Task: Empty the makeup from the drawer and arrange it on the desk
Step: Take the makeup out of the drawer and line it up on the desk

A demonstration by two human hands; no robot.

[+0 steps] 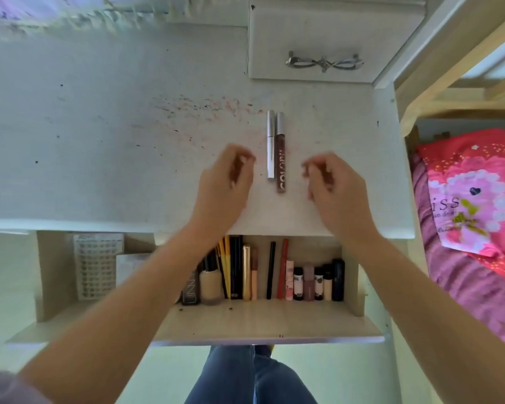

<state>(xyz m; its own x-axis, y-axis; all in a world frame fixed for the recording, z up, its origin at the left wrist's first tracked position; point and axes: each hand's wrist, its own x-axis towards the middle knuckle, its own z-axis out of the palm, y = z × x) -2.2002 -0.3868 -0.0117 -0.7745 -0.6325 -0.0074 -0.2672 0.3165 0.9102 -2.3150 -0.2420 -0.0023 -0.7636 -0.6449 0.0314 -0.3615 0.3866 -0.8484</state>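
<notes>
White desk (99, 141) holds only two tubes so far, a silver one (271, 144) touching a brown gloss (280, 153), with the left hand (225, 182) and right hand (336, 188) hovering either side, fingers loosely curled and holding nothing. Next piece is best lifted singly from the open drawer (268, 319) and laid parallel beside the pair. Left to right there: a blister card (96, 266), foundation (211, 284), pencils (225, 266), small bottles (318, 282); the desk edge overhangs their tops, a bed (473, 217) lies far right.

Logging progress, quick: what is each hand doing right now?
Left hand: fingers loosely curled, holding nothing, above the desk.
Right hand: the same, empty, right of the two tubes.
</notes>
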